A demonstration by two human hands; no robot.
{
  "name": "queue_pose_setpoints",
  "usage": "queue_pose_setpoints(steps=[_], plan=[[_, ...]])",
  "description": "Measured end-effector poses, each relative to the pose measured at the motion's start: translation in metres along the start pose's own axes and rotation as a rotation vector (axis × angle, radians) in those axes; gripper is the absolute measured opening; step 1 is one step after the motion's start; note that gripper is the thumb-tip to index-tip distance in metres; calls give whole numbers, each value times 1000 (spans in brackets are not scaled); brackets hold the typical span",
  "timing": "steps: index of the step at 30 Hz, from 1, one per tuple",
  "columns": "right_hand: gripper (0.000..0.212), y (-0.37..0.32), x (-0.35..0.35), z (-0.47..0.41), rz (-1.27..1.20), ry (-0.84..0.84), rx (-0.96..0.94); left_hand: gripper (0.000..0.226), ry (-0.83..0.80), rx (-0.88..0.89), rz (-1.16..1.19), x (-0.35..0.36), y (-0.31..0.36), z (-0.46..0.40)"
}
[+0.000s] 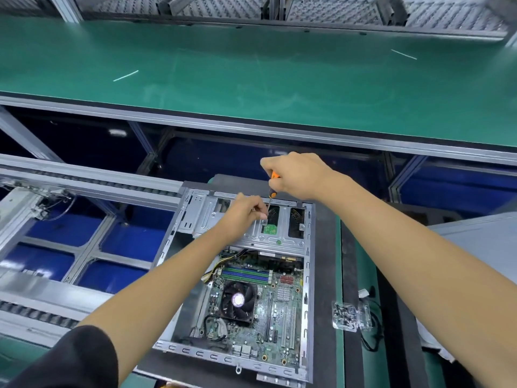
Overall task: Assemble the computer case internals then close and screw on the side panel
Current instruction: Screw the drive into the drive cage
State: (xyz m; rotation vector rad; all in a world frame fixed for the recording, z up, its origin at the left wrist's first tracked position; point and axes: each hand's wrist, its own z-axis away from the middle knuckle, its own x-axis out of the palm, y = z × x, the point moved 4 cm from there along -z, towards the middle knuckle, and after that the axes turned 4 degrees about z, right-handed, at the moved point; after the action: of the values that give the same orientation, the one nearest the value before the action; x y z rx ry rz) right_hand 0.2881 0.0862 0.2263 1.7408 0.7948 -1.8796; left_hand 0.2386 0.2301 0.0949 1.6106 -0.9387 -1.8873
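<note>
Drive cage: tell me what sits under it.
Through the drive cage cutouts a green circuit board and dark openings show. The rest is covered by the metal and the left hand.

**No legible writing**

Nothing in the view can be read. The motherboard (268, 312) below the left hand (246, 211) carries only tiny markings, too small to make out. The round sticker on the fan hub (238, 300) is washed out by glare. The clear packet (351, 315) lying below the right hand (299, 175) shows no readable label either.
</note>
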Motion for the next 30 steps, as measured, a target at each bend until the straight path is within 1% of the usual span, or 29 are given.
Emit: queue_pose_setpoints(steps=[3,5,7,9,13,17,20,25,28,30], plan=[[19,3,6,-3,-6,-26,3,10,30,0,34,5,-5,0],[16,4,10,-6,-7,-45,11,1,57,38,-9,6,-4,-1],[14,4,13,-8,-11,-68,14,5,81,58,-68,7,-3,-2],[14,4,17,-10,-8,-77,16,7,87,52,-79,8,-4,-4],[16,3,19,-15,-13,-82,14,9,65,8,-49,6,-9,-6],[19,2,19,-17,-5,-87,10,10,9,-31,-41,4,-12,-10],[21,0,19,-19,3,-98,10,10,-36,-22,-26,2,-13,-11],[23,-2,17,-21,24,-97,11,9,-62,-5,-21,-1,-15,-10],[16,-6,16,-23,68,-94,-2,10,-70,-4,-15,-3,-15,-10],[11,-9,15,-24,74,-121,-4,12,-75,-6,-2,-3,-16,-10]])
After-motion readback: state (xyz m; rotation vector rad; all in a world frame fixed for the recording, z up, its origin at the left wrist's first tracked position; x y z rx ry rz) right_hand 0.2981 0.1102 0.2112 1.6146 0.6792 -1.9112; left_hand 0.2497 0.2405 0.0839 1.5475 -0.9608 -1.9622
